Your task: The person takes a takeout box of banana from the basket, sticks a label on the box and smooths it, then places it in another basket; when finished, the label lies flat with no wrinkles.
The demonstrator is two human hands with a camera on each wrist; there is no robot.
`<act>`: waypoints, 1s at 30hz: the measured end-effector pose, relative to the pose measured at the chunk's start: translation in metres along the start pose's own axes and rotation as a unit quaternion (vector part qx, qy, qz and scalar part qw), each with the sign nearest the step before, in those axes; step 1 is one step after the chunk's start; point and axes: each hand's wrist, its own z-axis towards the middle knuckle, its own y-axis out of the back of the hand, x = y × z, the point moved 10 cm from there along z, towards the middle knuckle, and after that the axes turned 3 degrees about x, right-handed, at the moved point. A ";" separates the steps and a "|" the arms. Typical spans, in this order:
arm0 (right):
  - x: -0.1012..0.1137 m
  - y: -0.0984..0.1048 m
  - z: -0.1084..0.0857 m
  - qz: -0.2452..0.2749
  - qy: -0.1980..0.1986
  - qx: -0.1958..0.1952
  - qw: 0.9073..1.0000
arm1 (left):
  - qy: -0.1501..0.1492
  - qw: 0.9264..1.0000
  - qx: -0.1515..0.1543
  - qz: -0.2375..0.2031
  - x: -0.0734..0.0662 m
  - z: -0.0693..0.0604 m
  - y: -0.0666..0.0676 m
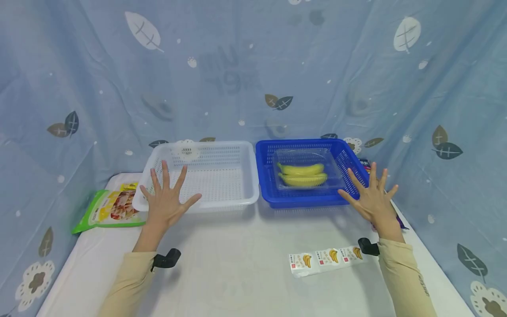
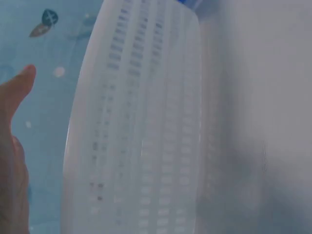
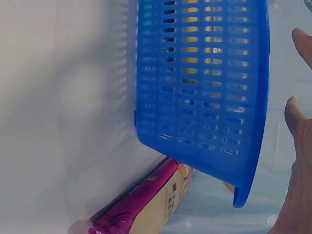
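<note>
While left hand (image 1: 163, 203) hovers near white basket (image 1: 227, 204) | right hand (image 1: 373, 201): blue basket (image 1: 305, 203) | fingers (image 1: 165, 177) apart

Faint, large grey lettering shows on the blue curtain (image 1: 233, 110); a U stands out, the rest is unclear. Banana-picture labels (image 1: 326, 256) carry small dark print, too tiny to read. So does the green bag (image 1: 104, 210). Dark characters on the purple packet's (image 3: 148, 204) cream panel are blurred. Small sideways lettering on the right sleeve (image 1: 405, 275) is illegible.
</note>
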 end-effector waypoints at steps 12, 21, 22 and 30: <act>-0.007 -0.008 -0.001 0.036 0.033 -0.003 0.999 | -0.042 0.997 0.017 -0.067 -0.065 0.016 -0.026; -0.018 -0.010 -0.003 0.078 0.055 -0.010 0.995 | -0.072 0.993 0.018 -0.093 -0.104 0.026 -0.038; -0.020 -0.010 -0.003 0.084 0.057 -0.010 0.995 | -0.075 0.992 0.019 -0.095 -0.108 0.027 -0.039; -0.027 -0.011 -0.001 0.099 0.061 0.022 0.993 | -0.092 0.984 0.030 -0.148 -0.131 0.037 -0.045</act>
